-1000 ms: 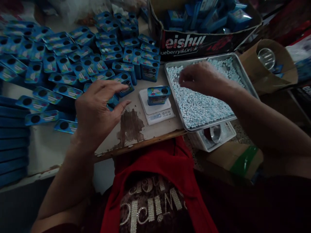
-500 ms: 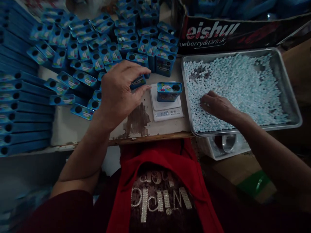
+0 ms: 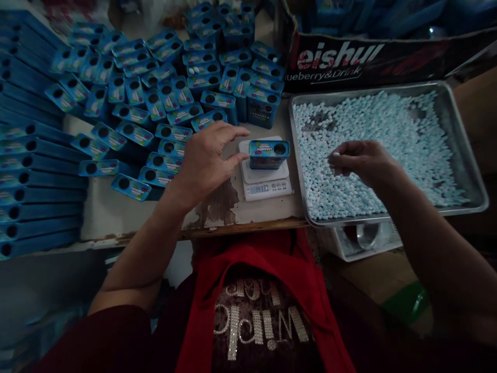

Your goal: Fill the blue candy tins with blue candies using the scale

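Note:
A blue candy tin (image 3: 267,154) with a round hole in its top stands upright on a small white digital scale (image 3: 267,189). Just left of it, my left hand (image 3: 209,158) hovers with thumb and fingers apart, holding nothing; whether the thumb tip touches the tin I cannot tell. My right hand (image 3: 363,161) is raised over a metal tray (image 3: 298,171) spread with small pale blue and white candies (image 3: 392,134). Its fingertips are pinched together on a white candy (image 3: 336,155).
Many similar blue tins (image 3: 132,133) crowd the table's left and back, some lying in a stack at the far left. Behind the tray stands a black printed carton (image 3: 334,59) with blue things inside. Below the tray's front edge sits a white plastic basket (image 3: 345,247).
My right hand has lifted from the candies with one between its fingertips. My left hand has shifted right, nearer the tin on the scale. The view has tilted slightly.

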Available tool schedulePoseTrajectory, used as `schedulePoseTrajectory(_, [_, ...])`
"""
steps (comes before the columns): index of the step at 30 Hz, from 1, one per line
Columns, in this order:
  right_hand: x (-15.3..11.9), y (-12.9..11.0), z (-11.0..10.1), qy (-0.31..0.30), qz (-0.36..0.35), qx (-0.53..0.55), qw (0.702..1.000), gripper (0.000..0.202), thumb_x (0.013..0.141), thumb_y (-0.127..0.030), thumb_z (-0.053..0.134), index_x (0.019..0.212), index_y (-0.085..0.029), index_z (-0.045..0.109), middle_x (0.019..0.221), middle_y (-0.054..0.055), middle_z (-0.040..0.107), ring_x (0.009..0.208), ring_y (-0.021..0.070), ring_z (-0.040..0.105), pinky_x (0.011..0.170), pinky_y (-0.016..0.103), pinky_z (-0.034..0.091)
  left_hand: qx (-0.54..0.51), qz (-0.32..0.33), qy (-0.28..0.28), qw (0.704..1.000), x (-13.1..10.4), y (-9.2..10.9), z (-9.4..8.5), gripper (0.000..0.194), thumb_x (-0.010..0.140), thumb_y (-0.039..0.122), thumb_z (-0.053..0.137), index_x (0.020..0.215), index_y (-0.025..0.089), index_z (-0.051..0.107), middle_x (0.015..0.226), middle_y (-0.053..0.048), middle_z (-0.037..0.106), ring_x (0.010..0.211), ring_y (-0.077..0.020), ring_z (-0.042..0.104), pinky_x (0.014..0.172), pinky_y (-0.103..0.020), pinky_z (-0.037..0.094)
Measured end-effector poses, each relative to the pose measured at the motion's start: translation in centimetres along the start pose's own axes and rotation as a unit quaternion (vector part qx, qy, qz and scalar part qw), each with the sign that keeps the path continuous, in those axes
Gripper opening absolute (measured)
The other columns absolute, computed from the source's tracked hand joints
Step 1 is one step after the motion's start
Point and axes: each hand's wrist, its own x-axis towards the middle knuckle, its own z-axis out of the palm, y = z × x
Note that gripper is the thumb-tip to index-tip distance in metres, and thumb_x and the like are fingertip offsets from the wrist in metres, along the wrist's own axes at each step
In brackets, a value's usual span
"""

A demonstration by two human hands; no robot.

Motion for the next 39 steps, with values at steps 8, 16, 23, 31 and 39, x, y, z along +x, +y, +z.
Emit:
schedulePoseTrajectory(8, [1.0, -11.2, 5.3, -0.145, -0.255, -0.222, 0.93, 0.025, 0.091, -0.039, 0.103, 0.093, -0.02, 0.086, 0.073, 0.001, 0.069, 0.074, 0.0189, 0.069, 0.064, 0.031, 0.048, -0.05, -0.059, -0.006, 0.997, -1.6, -2.0, -0.8, 0.033, 0.112, 0.058, 0.085, 0.134, 0.034, 0.088, 0.134, -0.006, 0.089, 0.125, -0.0354, 0.085, 0.113, -0.052, 0.072])
schedulePoseTrajectory(16, [3.1, -12.5, 6.7, -0.168, -0.312, -0.376, 0.856, 0.008, 0.098, -0.031, 0.095, 0.102, -0.024, 0.092, 0.085, 0.001, 0.076, 0.094, 0.0252, 0.076, 0.08, 0.036, 0.051, -0.068, -0.069, -0.005, 0.995, -2.5, -3.2, -1.6, 0.032, 0.111, 0.062, 0.084, 0.132, 0.037, 0.087, 0.133, -0.003, 0.088, 0.12, -0.0339, 0.083, 0.108, -0.052, 0.07])
schedulePoseTrajectory(23, [2.1, -12.4, 6.3, -0.089, -0.271, -0.293, 0.913, 0.02, 0.11, -0.039, 0.086, 0.114, -0.02, 0.089, 0.094, 0.004, 0.079, 0.092, 0.0248, 0.074, 0.083, 0.037, 0.058, -0.055, -0.075, -0.017, 0.996, -1.9, -3.2, -1.8, 0.044, 0.111, 0.064, 0.078, 0.138, 0.031, 0.087, 0.13, 0.0, 0.088, 0.119, -0.0319, 0.082, 0.107, -0.054, 0.066])
schedulePoseTrajectory(31, [-1.1, 1.2, 1.0, -0.158, -0.167, -0.514, 0.826, 0.054, 0.092, -0.039, 0.095, 0.142, -0.021, 0.085, 0.134, 0.017, 0.083, 0.122, 0.0418, 0.077, 0.101, 0.053, 0.064, -0.072, 0.027, 0.045, 0.996, -0.2, -1.6, 0.7, 0.01, 0.115, 0.033, 0.086, 0.124, 0.03, 0.091, 0.118, -0.004, 0.086, 0.109, -0.0275, 0.082, 0.095, -0.046, 0.066])
schedulePoseTrajectory(39, [-2.9, 4.7, 4.2, -0.067, -0.131, -0.58, 0.801, 0.039, 0.109, -0.027, 0.078, 0.145, -0.015, 0.071, 0.14, 0.024, 0.069, 0.119, 0.0413, 0.071, 0.086, 0.043, 0.056, -0.025, 0.014, -0.059, 0.998, 3.1, -0.1, 1.5, 0.006, 0.108, 0.024, 0.089, 0.107, 0.028, 0.092, 0.114, -0.007, 0.079, 0.11, -0.0308, 0.077, 0.101, -0.048, 0.065])
